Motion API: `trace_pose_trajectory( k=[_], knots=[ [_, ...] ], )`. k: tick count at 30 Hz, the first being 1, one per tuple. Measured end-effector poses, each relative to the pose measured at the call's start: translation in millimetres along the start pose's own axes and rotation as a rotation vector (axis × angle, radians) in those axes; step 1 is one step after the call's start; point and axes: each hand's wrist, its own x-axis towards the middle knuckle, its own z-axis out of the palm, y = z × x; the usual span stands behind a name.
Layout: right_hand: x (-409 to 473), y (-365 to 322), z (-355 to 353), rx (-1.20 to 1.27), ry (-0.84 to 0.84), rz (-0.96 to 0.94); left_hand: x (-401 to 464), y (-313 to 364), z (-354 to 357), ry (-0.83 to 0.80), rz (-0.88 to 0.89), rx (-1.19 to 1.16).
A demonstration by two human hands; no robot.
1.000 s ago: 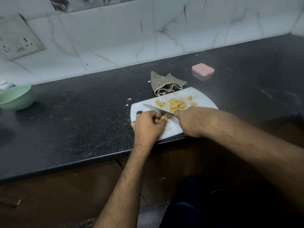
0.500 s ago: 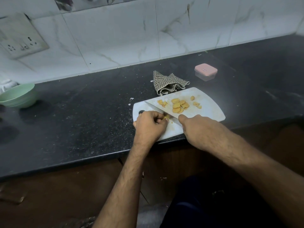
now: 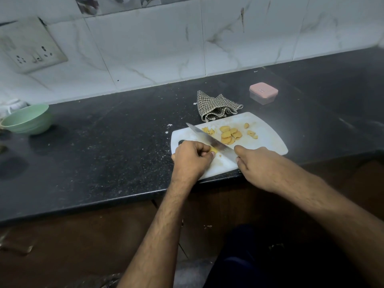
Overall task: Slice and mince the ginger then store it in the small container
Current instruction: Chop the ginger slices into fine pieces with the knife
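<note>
Left hand [image 3: 192, 157] pinches the ginger stub [image 3: 214, 150] on the board [image 3: 268, 140]. Right hand [image 3: 256, 165] grips the knife [image 3: 209, 139], blade against the stub. Slices [image 3: 229, 134] piled mid-board. Container [image 3: 263, 93] sits lidded on the surface, behind. We judge slicing nearly finished; mincing and storing remain.

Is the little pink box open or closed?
Closed. The small container sits behind the cutting board with its pink lid flat on top of the clear base. Whether anything is inside cannot be told.
</note>
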Motion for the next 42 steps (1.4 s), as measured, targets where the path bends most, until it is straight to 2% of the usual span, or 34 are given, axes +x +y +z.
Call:
trace_pose_trajectory(
  k=[16,27,37,42],
  knots=[
    [14.8,-25.6,-17.9,-0.141,-0.158,0.037,-0.5,-0.7,1.8,0.044,0.015,-0.019],
    [11.5,-14.6,-6.0,-0.08,-0.093,0.036,-3.6,3.7,-1.3,0.064,0.003,-0.038],
    [14.7,-23.2,-16.1,-0.139,-0.143,0.052,-4.7,4.6,-2.3,0.067,0.005,-0.051],
    [7.6,-21.4,-4.0,-0.123,-0.072,0.046,-4.7,5.4,-2.1,0.066,0.008,-0.051]
  ],
)
